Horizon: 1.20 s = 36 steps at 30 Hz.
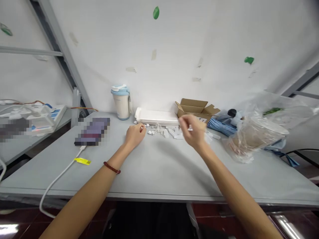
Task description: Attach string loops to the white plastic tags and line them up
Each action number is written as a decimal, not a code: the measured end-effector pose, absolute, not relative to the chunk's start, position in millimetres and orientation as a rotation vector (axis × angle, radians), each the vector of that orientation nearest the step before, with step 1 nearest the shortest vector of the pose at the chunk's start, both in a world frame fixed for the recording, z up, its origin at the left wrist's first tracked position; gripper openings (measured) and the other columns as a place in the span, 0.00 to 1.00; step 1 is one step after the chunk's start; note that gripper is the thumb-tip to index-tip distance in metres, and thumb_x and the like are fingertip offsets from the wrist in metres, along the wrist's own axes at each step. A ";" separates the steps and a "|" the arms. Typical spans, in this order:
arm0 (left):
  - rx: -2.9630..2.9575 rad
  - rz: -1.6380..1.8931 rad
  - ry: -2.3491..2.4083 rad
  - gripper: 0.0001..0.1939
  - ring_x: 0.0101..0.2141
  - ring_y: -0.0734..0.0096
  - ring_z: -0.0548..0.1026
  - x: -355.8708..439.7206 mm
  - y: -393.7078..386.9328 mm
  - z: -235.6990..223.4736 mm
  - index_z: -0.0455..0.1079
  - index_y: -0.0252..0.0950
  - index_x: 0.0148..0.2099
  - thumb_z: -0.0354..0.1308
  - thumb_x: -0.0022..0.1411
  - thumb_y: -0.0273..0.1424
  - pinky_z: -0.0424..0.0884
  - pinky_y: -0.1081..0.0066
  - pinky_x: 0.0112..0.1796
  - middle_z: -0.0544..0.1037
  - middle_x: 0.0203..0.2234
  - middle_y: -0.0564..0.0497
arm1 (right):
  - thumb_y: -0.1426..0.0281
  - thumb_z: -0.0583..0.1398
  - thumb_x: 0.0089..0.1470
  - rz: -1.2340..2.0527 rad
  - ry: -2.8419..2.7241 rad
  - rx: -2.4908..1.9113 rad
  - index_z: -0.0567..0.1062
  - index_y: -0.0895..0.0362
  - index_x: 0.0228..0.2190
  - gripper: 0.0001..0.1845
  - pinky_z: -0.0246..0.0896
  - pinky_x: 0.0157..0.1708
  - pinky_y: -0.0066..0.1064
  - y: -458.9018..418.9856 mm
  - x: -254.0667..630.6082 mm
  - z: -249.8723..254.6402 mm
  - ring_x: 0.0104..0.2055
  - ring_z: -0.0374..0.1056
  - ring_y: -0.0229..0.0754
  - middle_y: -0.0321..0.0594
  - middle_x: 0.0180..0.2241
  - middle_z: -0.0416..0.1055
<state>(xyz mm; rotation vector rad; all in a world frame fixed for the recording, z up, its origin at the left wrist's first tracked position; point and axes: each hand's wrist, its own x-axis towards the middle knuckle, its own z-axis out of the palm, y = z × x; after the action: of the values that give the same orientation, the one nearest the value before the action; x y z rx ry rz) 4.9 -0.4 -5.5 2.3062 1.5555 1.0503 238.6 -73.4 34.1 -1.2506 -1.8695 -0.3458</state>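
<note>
The left hand (136, 135) is curled up near the middle of the frame, just beside the white earphones (158, 128). The right hand (195, 131), right of middle, is bent and blurry. I can't tell if they grip anything. Pulling fast could knot the earphones.

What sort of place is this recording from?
Probably a workshop or light assembly workstation: a grey worktop against a white partition, a metal frame at its left with another work surface beyond, and an open cardboard box.
</note>
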 end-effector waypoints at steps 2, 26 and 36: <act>2.376 1.082 1.452 0.12 0.28 0.66 0.71 6.9 -1.0 -8.0 0.74 0.34 0.37 0.48 0.60 0.29 0.65 0.69 0.34 0.75 0.25 0.49 | 0.68 0.50 0.61 -0.368 -1.871 -1.399 0.72 0.57 0.34 0.12 0.61 0.31 0.30 -69.1 242.1 22.0 0.30 0.66 0.37 0.41 0.30 0.71; 2.615 0.820 1.112 0.16 0.42 0.61 0.73 11.1 4.1 -25.7 0.72 0.34 0.45 0.48 0.57 0.23 0.69 0.61 0.46 0.76 0.40 0.44 | 0.72 0.52 0.60 -0.388 -2.293 -1.790 0.70 0.56 0.48 0.16 0.47 0.49 0.45 -75.4 214.6 -8.0 0.54 0.55 0.53 0.50 0.52 0.66; 2.615 0.785 0.996 0.16 0.42 0.61 0.72 10.3 3.9 -22.2 0.73 0.36 0.46 0.50 0.59 0.28 0.68 0.62 0.45 0.77 0.40 0.45 | 0.72 0.52 0.60 -0.343 -2.305 -1.810 0.70 0.57 0.48 0.16 0.46 0.49 0.46 -71.9 221.0 -11.0 0.54 0.56 0.53 0.49 0.49 0.69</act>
<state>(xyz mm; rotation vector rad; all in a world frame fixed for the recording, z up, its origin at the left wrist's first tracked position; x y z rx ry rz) 10.3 3.9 -22.2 2.6152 0.9957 0.7853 221.0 -71.9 -11.0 -1.8098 -2.3054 -0.3432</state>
